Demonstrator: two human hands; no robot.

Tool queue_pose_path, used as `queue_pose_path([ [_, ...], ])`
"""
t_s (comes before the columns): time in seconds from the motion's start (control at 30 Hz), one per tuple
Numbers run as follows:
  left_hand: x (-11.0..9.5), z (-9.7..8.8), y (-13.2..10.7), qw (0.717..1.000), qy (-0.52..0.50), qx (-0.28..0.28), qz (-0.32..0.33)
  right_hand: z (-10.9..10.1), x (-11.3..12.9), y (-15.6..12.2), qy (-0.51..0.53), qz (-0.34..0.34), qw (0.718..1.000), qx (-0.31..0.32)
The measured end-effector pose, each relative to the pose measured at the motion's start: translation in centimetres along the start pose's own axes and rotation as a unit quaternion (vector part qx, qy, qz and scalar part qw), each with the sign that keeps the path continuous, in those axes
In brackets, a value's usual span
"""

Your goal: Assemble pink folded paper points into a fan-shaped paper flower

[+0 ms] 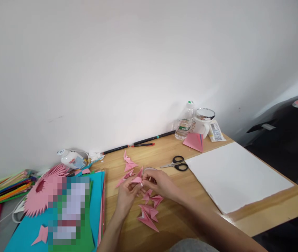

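Both my hands meet over the wooden table [170, 217] near its middle. My left hand [126, 196] pinches a small folded pink paper piece [137, 178] at its fingertips. My right hand [159, 183] is closed too, its fingers against the same pink piece and beside a small roll of clear tape [149, 170]. Several more folded pink paper pieces [149, 213] lie on the table under and in front of my hands, and two more pink folded pieces [129, 163] lie just beyond them.
Black-handled scissors [176, 163] lie right of my hands, beside a large white sheet [235, 175]. A water bottle [185, 122], a white cup [203, 122] and a pink folded cone [194, 141] stand by the wall. Pencils [141, 141], coloured paper sheets [96, 196], pipe cleaners [4, 190] and a pink paper flower [40, 196] sit left.
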State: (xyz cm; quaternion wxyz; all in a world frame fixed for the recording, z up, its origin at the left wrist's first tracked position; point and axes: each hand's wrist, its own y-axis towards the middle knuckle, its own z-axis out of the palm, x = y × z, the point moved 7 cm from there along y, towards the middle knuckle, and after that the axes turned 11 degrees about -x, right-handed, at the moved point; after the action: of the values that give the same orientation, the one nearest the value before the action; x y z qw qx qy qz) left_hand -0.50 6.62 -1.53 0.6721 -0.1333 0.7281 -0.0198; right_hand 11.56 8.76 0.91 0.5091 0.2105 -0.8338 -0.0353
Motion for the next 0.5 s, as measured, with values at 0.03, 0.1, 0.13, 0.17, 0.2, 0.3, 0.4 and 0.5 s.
queue_pose_path([
  [0.03,-0.1,0.2,-0.1,1.0,0.005,0.007,-0.003,-0.1,0.1,0.0,-0.019,-0.009,1.0,-0.01],
  [0.1,-0.4,0.5,-0.4,1.0,0.003,0.025,0.0,-0.2,0.1,0.0,-0.051,-0.025,0.998,-0.024],
  [0.13,-0.6,0.6,-0.5,1.0,-0.001,0.03,0.001,-0.2,0.0,0.0,-0.065,-0.031,0.997,-0.026],
  [0.17,-0.6,0.6,-0.5,1.0,-0.003,0.028,0.0,-0.1,0.0,0.0,-0.077,-0.035,0.996,-0.025],
  [0.2,-0.5,0.5,-0.5,1.0,-0.001,0.019,-0.003,0.0,-0.1,0.0,-0.086,-0.04,0.995,-0.022],
  [0.3,0.3,0.0,-0.2,1.0,0.014,-0.013,-0.021,0.2,-0.1,0.0,-0.098,-0.056,0.994,-0.01],
  [0.4,0.7,-0.4,0.0,0.999,0.017,-0.034,-0.013,0.2,-0.1,0.0,-0.076,-0.042,0.996,-0.002],
  [0.5,0.1,-0.9,0.0,0.996,0.024,-0.073,0.036,0.1,-0.4,0.0,-0.034,0.011,0.999,-0.007],
])
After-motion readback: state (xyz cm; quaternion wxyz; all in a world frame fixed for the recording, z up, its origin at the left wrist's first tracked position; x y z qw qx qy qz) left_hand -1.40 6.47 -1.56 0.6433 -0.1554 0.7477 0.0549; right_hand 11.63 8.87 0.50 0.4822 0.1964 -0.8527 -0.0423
